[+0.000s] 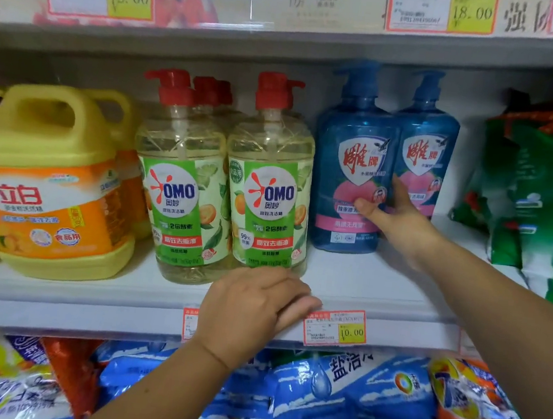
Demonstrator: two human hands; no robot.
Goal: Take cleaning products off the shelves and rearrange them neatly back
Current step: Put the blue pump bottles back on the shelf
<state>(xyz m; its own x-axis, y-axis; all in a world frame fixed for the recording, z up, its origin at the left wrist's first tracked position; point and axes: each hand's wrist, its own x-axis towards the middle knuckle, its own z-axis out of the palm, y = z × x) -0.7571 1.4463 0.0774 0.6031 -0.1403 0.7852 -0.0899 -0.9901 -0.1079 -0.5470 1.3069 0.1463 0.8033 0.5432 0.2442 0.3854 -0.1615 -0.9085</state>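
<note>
On the shelf (379, 288) a yellow jug (48, 192) with an orange label stands upright at the left; beside it the left OMO bottle (176, 205) and right OMO bottle (268, 208), clear, red-pumped, green-labelled, stand touching; next the near blue bottle (349, 155) and far blue bottle (428, 146) stand upright, pink-labelled, side by side; the right hand (403, 222) grips the near one.

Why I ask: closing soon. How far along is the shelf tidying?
Done: yellow jugs and red-capped bottles stand upright, labels forward. In hand: right hand grips a blue bottle; left hand rests on the shelf edge. Left: slumped green bags.
</note>
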